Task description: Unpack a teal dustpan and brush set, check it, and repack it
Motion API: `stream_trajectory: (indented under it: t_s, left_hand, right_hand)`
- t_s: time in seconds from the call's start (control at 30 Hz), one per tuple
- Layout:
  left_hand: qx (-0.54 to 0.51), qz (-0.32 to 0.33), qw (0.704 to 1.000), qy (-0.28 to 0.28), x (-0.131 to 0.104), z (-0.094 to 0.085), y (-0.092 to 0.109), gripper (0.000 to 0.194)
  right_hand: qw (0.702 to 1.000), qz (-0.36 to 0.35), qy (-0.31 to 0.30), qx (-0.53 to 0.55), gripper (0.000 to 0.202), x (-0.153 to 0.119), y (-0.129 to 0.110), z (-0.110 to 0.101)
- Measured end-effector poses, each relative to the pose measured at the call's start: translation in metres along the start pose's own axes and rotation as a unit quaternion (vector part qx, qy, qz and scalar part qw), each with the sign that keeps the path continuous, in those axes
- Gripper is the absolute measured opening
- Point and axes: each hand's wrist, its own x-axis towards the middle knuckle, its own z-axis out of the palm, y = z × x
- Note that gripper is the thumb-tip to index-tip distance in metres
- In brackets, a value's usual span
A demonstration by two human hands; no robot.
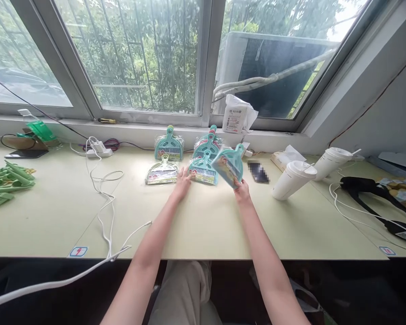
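Note:
My right hand [242, 190] grips the lower edge of a teal dustpan-and-brush set [229, 166] in clear wrapping, lifted and tilted above the table. My left hand [183, 183] reaches between two more packed sets, fingers stretched out and holding nothing. Its fingertips touch or nearly touch the teal set [205, 170] on its right. Left of it lies a pale green set [163, 172]. Behind these, another teal set [169, 146] leans at the wall beside a stack of sets [209, 142] with teal and red handles, partly covered by those in front.
White cables [110, 212] trail from a power strip [99, 151] at the left. Green plastic parts [8, 183] lie at far left. On the right are a phone [258, 171], two white cups [294, 180], a tissue pack [286, 158] and a black strap-like device [375, 203].

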Motion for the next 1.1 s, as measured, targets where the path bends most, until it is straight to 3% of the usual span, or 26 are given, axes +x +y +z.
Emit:
stream_trajectory:
  t_s: [0.07,0.17,0.3,0.47,0.57,0.67,0.73,0.93,1.1]
  left_hand:
    - [0.002,-0.029,0.999,0.039,0.009,0.004,-0.002,0.033]
    - [-0.049,-0.068,0.995,0.044,0.027,0.008,-0.004,0.037]
    - [-0.094,-0.100,0.990,0.043,0.043,0.006,-0.010,0.061]
    - [-0.170,-0.157,0.973,-0.003,0.044,0.002,-0.013,0.040]
    - [-0.241,-0.155,0.957,-0.044,0.033,0.005,-0.010,0.057]
    - [-0.268,-0.118,0.953,-0.077,0.020,0.011,-0.007,0.103]
    - [-0.246,-0.093,0.962,-0.065,0.016,0.016,-0.005,0.121]
    - [-0.160,-0.082,0.983,0.035,0.046,0.029,-0.002,0.099]
    - [-0.081,-0.066,0.987,0.126,0.096,0.042,-0.016,0.072]
  right_hand:
    - [0.999,-0.010,-0.011,0.029,0.038,0.002,-0.003,-0.003]
    - [1.000,0.001,-0.020,0.001,0.039,-0.002,0.008,0.001]
    - [0.985,-0.022,-0.022,-0.167,0.036,-0.005,0.036,0.022]
    - [0.916,-0.148,0.098,-0.359,0.025,0.011,0.054,0.057]
    - [0.917,-0.155,0.075,-0.361,0.023,0.025,0.055,0.064]
    - [0.922,-0.128,0.058,-0.359,0.022,0.035,0.053,0.059]
    - [0.921,-0.125,0.061,-0.365,0.023,0.038,0.052,0.054]
    - [0.923,-0.189,0.083,-0.326,0.022,0.051,0.055,0.064]
    - [0.909,-0.222,0.115,-0.334,0.049,0.093,0.067,0.093]
